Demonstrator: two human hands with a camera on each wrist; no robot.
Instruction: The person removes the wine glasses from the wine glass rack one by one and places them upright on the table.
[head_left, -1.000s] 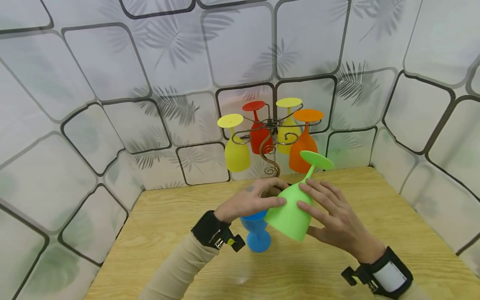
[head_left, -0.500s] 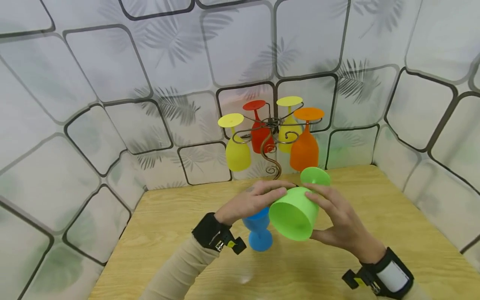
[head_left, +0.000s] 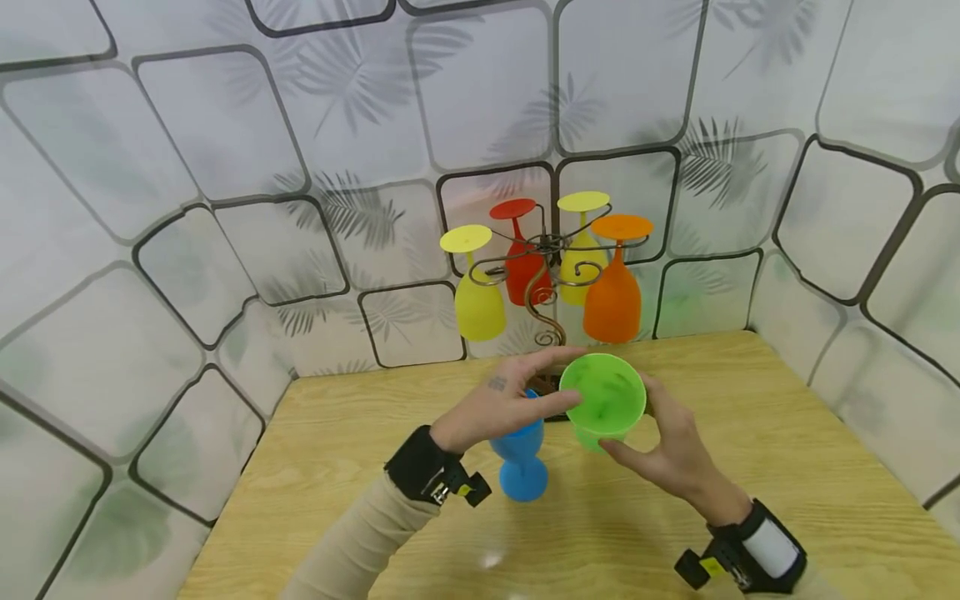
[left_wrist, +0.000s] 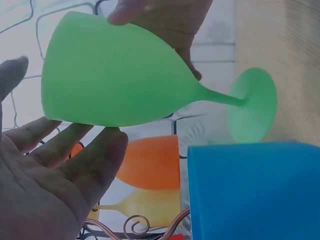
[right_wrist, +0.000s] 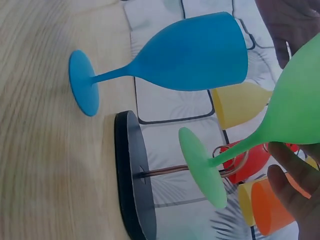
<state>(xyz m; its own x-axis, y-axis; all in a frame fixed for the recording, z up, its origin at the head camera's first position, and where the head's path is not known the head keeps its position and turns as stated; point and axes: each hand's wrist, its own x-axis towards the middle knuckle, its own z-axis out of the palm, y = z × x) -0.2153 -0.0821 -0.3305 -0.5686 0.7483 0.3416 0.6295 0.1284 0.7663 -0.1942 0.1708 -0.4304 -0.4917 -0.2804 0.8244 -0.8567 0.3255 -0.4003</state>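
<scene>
A lime-green wine goblet (head_left: 611, 392) is mouth up between the hands, above the table. My right hand (head_left: 678, 450) grips its bowl from the right, thumb on the near side and the other fingers partly hidden behind it. On the other side, my left hand (head_left: 502, 400) has its fingers extended at the bowl and its thumb overlapping the rim. In the left wrist view the fingertips (left_wrist: 112, 142) meet the bowl while the thumb stands apart. A blue goblet (head_left: 522, 479) stands upright on the table, partly covered by my left hand.
Behind the hands is a scrolled metal rack (head_left: 551, 246) with a dark base (right_wrist: 135, 175). Upside-down goblets hang from it: yellow (head_left: 480, 312), red (head_left: 525, 271), another yellow (head_left: 581, 275) and orange (head_left: 612, 304). Patterned fabric walls enclose the wooden table (head_left: 360, 500).
The green goblet has turned over from foot up and tilted to mouth up. My right hand has shifted its grip round the bowl. The blue goblet and hanging goblets have not moved.
</scene>
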